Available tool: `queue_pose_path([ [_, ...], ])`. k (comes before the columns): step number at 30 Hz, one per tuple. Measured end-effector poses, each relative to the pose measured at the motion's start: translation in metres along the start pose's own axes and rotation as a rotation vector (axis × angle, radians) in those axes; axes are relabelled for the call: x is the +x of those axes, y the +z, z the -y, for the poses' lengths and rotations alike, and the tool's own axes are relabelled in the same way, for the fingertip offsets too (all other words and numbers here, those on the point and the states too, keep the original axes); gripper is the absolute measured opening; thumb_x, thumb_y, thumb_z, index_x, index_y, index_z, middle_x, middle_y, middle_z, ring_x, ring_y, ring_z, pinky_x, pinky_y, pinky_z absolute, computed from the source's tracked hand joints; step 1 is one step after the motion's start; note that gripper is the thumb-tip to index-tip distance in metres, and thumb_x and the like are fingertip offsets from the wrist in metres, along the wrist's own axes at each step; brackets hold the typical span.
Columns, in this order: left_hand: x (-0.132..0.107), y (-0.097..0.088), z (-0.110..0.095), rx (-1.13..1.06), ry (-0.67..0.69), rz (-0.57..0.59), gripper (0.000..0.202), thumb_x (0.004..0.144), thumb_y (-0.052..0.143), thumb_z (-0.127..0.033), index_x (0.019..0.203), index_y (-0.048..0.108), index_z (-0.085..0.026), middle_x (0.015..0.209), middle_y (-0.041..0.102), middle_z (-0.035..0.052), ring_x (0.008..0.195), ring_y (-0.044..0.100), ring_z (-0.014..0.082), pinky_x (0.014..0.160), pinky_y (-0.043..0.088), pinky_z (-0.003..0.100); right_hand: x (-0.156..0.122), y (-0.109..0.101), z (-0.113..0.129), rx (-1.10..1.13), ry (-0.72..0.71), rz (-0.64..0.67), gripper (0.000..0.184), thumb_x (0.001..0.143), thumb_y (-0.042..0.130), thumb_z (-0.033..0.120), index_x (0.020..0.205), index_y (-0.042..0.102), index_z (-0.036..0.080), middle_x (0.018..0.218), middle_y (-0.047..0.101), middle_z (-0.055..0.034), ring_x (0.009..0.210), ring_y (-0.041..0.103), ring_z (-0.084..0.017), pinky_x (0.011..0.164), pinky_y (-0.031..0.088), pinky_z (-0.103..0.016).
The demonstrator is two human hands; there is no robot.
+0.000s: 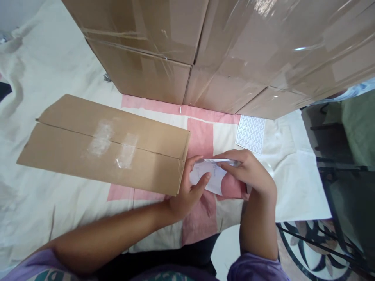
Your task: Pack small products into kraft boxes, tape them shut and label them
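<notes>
Head view has a thin white paper sheet with faint writing (216, 181) right in the middle of things, between the person's two hands and just above the near part of the cloth. Its far edge shows as a thin, slightly shiny line, and the rest slopes toward the near side. The writing's too blurry for me to read, sorry.

The left hand (187, 191) has the sheet's left end between thumb and fingers, thumb on the near side. The right hand (249, 168) is bent over at the wrist and pinches the far right part of the sheet, fingertips partly hidden.

Just left of the left hand there's a long brown cardboard box (149, 171) lying at a slant, with a seam running lengthwise and two patches of clear tape (127, 150) across it. Can't tell if the hand actually touches the box's right end.

Far side of the right hand: a white sheet printed with rows of small outlined shapes (250, 134), flat on the cloth near the foot of a big stack of brown cardboard boxes wrapped in clear tape (234, 50). That stack takes up most of the far side. A tiny white scrap (180, 110) sits near its base.

Everything's on a cream cloth with pink bands (295, 191). Off past its right edge you get a patterned floor (307, 248) and some green fabric (359, 121). The person's sleeves are purple (254, 267).
</notes>
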State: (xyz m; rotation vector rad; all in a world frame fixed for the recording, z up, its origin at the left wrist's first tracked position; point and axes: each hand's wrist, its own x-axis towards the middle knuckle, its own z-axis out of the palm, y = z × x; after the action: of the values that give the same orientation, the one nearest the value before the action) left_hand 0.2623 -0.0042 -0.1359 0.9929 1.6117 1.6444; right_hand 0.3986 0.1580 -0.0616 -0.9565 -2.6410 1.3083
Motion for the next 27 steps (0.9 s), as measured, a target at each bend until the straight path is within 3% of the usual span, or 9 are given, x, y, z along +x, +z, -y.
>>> queue_pose_path([
  [4,0.004,-0.002,-0.001,0.033,0.023,0.060,0.024,0.099,0.064,-0.038,0.119,0.061,-0.025,0.111,0.063,0.0036,0.106,0.061,0.0184,0.097,0.048,0.034,-0.002,-0.005,-0.005,0.098,0.086,0.080,0.020,0.093,0.068,0.029,0.108,0.082,0.028,0.108,0.081,-0.0002,0.100,0.076,-0.024,0.088,0.056,-0.033],
  [7,0.009,-0.004,0.000,0.080,0.044,0.068,0.015,0.101,0.061,-0.038,0.101,0.062,-0.023,0.099,0.062,0.0021,0.098,0.059,0.0176,0.091,0.048,0.033,0.000,-0.006,-0.010,0.158,0.076,0.096,0.020,0.091,0.072,0.035,0.107,0.082,0.028,0.108,0.082,-0.0007,0.101,0.076,-0.024,0.090,0.057,-0.034],
  [11,0.014,-0.004,0.003,0.062,-0.045,0.092,0.021,0.104,0.053,-0.039,0.092,0.054,-0.022,0.085,0.058,0.0002,0.079,0.056,0.0149,0.076,0.047,0.029,0.003,0.001,-0.014,0.243,0.066,-0.126,0.019,0.087,0.077,0.038,0.100,0.082,0.025,0.097,0.082,-0.0030,0.089,0.076,-0.022,0.077,0.059,-0.032],
  [14,0.017,-0.002,0.006,-0.066,-0.167,0.093,0.020,0.103,0.055,-0.042,0.112,0.054,-0.024,0.094,0.063,0.0019,0.083,0.062,0.0155,0.075,0.050,0.028,0.006,0.008,-0.016,0.307,0.079,-0.234,0.015,0.088,0.076,0.037,0.091,0.081,0.023,0.085,0.080,-0.0033,0.078,0.074,-0.020,0.068,0.057,-0.030],
  [17,0.018,-0.001,0.007,-0.137,-0.208,0.086,0.035,0.101,0.059,-0.043,0.130,0.052,-0.025,0.111,0.066,0.0057,0.092,0.065,0.0172,0.078,0.053,0.028,0.008,0.011,-0.016,0.310,0.059,-0.194,0.015,0.088,0.076,0.036,0.084,0.080,0.022,0.080,0.078,-0.0023,0.072,0.071,-0.017,0.065,0.055,-0.028],
  [23,0.019,-0.005,0.007,-0.032,-0.189,0.161,0.029,0.104,0.051,-0.045,0.118,0.062,-0.023,0.081,0.065,0.0010,0.071,0.061,0.0153,0.064,0.048,0.027,0.008,0.008,-0.016,0.280,0.095,-0.053,0.018,0.088,0.075,0.037,0.084,0.076,0.021,0.074,0.072,-0.0006,0.064,0.061,-0.014,0.059,0.046,-0.027],
  [27,0.018,-0.007,0.008,0.060,-0.145,0.186,0.028,0.105,0.049,-0.044,0.117,0.063,-0.023,0.084,0.068,0.0021,0.074,0.063,0.0156,0.067,0.050,0.027,0.010,0.007,-0.009,0.267,0.119,0.078,0.021,0.088,0.074,0.040,0.082,0.074,0.019,0.071,0.070,-0.0010,0.064,0.060,-0.015,0.057,0.045,-0.027],
])
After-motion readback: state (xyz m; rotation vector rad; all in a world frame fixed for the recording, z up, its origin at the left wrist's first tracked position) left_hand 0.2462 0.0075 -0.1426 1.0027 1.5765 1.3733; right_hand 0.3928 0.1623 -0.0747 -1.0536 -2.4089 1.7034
